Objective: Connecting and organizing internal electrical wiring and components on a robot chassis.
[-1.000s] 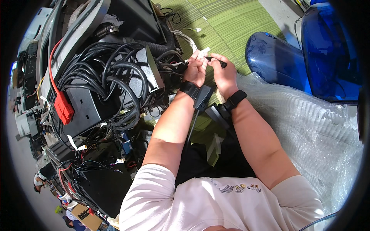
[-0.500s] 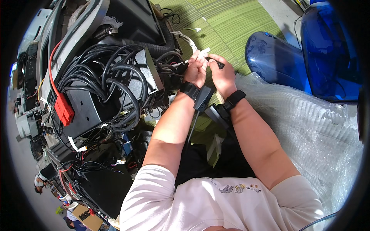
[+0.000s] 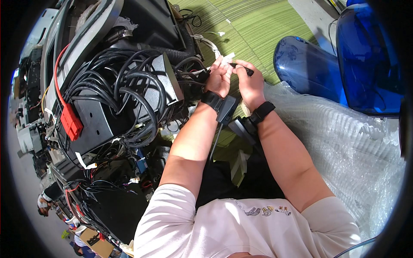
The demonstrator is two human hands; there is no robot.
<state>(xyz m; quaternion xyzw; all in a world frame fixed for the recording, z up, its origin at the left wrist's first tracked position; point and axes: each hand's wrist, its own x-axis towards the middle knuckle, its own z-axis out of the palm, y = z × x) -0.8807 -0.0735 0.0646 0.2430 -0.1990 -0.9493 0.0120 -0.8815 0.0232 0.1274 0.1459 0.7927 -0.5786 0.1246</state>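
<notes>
My left hand (image 3: 218,81) is closed, palm up, with its fingers pinching a white cable label (image 3: 229,57) near the end of the pale cables (image 3: 209,42). Close on its right, my right hand (image 3: 251,85) grips a black marker pen (image 3: 247,70), whose tip points left toward the label. The tip itself is too small to make out against the fingers. Both wrists wear black straps with small dark devices on them.
To the left, a large coil of black cables (image 3: 122,81) lies over metal boxes, with a red connector (image 3: 71,122) hanging by it. Bubble wrap (image 3: 331,142) spreads on the right below glossy blue panels (image 3: 365,60). Green striped carpet (image 3: 245,26) lies beyond my hands.
My right hand has shifted slightly to the right with the marker pen. My left hand and the label stay almost where they were.
</notes>
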